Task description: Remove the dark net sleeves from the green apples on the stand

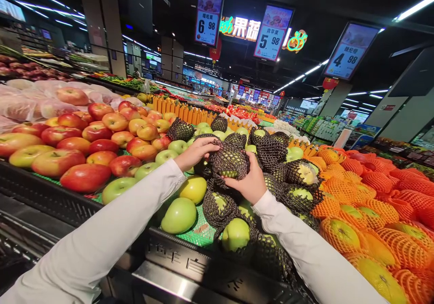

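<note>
- A black bin (pixel 159 245) is filled with fruit, and a green liner (pixel 202 231) is exposed near its front edge.
- On the left, red apples (pixel 84 177) are piled without nets; none is touched by the hands.
- On the right, fruit in orange nets (pixel 342 231) is heaped, with red nets (pixel 376 182) beside it; neither is touched.
- In the middle, many green apples are covered by black nets (pixel 220 206). Several are only partly covered, with skin exposed at the openings.
- Between these and the red apples, bare green apples (pixel 179 216) are seen; no nets are fitted on those.
- The left hand (pixel 197 154) is laid against the upper left of one netted apple (pixel 230 161); whether the net is pinched by it cannot be told, as its thumb is hidden.
- The same apple is gripped at its right side by the right hand (pixel 250 182), thumb in front.
- That apple is held above the black-netted group and is judged mostly covered, a small patch of green being left exposed low on its near side. It is not yet set down.
</note>
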Tool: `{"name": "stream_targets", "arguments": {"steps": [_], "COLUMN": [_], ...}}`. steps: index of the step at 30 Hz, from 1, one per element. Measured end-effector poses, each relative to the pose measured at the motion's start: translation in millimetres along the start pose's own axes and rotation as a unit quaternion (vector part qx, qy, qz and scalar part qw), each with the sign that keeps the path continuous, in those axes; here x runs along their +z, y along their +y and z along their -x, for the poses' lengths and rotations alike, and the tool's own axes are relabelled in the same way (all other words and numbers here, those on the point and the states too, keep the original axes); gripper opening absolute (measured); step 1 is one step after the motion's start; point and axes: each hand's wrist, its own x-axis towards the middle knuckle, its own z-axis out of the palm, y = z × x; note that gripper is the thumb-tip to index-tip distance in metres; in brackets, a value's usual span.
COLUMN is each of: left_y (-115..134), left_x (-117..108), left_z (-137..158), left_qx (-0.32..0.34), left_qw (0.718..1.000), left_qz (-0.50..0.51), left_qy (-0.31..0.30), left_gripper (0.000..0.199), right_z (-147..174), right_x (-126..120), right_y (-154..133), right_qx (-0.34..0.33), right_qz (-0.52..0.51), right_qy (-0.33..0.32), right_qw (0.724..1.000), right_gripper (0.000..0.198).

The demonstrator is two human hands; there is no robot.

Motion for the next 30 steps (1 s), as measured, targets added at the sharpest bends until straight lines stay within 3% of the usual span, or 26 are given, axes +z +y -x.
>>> {"name": "stream_targets", "arguments": {"steps": [6,11,14,17,22,26,28,30], "left_y": [-1.1,-7.6,-12.5,-13.1,-4.1,-0.7,-2.1,-4.3], "left_x": [4.9,7.5,8.7,8.6,4.3,8.7,14.8,21.1], "left_z": [-1.2,-3.6,-4.7,-3.4,3.4,9.8,12.5,14.4], "left_qx": [0.014,0.018,0.044,0.109,0.234,0.293,0.306,0.304], "left_qw": [0.997,0.999,0.999,0.988,0.932,0.913,0.908,0.907], "left_qz": [0.063,0.044,0.008,-0.102,-0.277,-0.276,-0.267,-0.268], "left_qy": [-0.032,-0.006,-0.016,-0.028,0.019,-0.063,-0.108,-0.114], "left_gripper": [0.043,0.046,0.044,0.036,0.026,0.059,0.078,0.09], "right_z": [2.6,3.2,4.3,5.2,4.5,-1.8,-5.2,-7.0], "right_x": [0.5,-3.7,-4.2,-2.4,0.3,-4.9,-7.7,-8.4], "right_y": [0.6,-2.9,-4.8,-4.8,-1.4,4.7,8.5,11.0], "right_qx": [-0.037,-0.135,-0.147,-0.14,-0.068,-0.04,-0.044,-0.045], "right_qz": [-0.132,-0.036,0.003,-0.004,0.008,0.055,0.087,0.1], "right_qy": [-0.049,-0.098,-0.114,-0.093,-0.003,0.089,0.108,0.11], "right_qw": [0.989,0.985,0.982,0.986,0.998,0.994,0.989,0.988], "right_gripper": [0.106,0.092,0.086,0.084,0.081,0.08,0.081,0.083]}}
